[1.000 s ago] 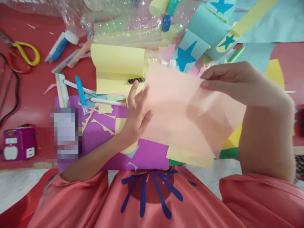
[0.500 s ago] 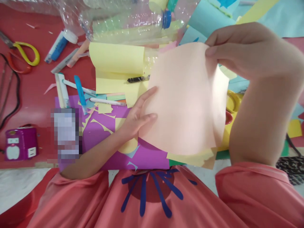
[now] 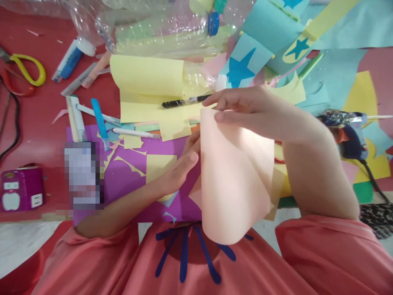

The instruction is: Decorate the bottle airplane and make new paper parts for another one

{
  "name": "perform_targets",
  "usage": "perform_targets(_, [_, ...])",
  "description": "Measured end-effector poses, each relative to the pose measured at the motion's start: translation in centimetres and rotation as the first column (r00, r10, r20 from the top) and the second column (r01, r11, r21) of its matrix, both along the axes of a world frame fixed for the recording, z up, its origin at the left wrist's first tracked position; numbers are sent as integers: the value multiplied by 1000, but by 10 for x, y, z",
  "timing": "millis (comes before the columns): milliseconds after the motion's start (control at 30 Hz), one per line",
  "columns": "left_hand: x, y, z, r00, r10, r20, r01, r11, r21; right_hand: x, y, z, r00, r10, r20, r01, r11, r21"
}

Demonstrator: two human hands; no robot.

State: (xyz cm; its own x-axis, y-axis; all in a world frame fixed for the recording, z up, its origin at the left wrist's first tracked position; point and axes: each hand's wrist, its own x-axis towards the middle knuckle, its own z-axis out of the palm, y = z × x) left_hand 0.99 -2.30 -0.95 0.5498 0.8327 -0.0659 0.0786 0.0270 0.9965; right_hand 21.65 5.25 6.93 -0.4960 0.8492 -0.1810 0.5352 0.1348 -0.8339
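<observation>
Over one red table [image 3: 38, 123], the right hand [image 3: 250, 107] pinches one peach sheet [image 3: 229, 180], left hand [image 3: 181, 169] unclenched beside it.

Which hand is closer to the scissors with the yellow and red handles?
Left. The left hand, beside the peach paper, is right of the scissors and lower in view. The right hand, pinching the paper's upper edge, is farther right of them.

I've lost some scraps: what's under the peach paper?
Purple paper shows left of the peach paper, tan paper right; anything fully beneath is hidden from view.
</observation>
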Motion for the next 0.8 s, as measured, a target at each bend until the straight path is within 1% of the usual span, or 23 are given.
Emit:
perform_targets(67, [1,0,-1,993,11,117,9,986,-166,-6,-3,-5,999,-20,35,19,999,41])
perform_targets(133, [1,1,-2,983,30,180,33,940,-340,-11,-6,-10,998,-25,58,21,998,61])
perform_targets(200, [2,2,-2,980,74,185,22,882,-471,-16,-9,-13,997,-29,75,25,998,58])
perform_targets(267, [2,4,0,980,120,158,-16,840,-542,-20,-11,-15,995,-46,83,42,998,47])
perform_targets(333, [3,6,3,976,172,134,-64,813,-579,-23,-12,-16,995,-54,79,51,998,42])
perform_targets(467, [5,9,12,952,276,131,-136,767,-627,-18,-8,-17,999,-23,33,22,999,26])
perform_targets(600, [5,9,17,927,350,136,-181,733,-656,-9,-1,-19,1000,19,2,-18,998,-60])
perform_targets(633, [4,8,16,924,354,142,-179,730,-659,-7,-1,-19,1000,22,-19,-24,997,-76])
perform_targets(700, [3,7,14,933,321,160,-140,735,-663,-5,0,-20,999,7,-52,-12,996,-93])
perform_targets(767, [3,7,10,950,256,180,-80,755,-651,-5,0,-19,999,-8,-49,3,994,-109])
perform_targets(800, [2,7,8,956,225,186,-61,776,-627,-5,-1,-18,999,-9,-40,4,993,-121])
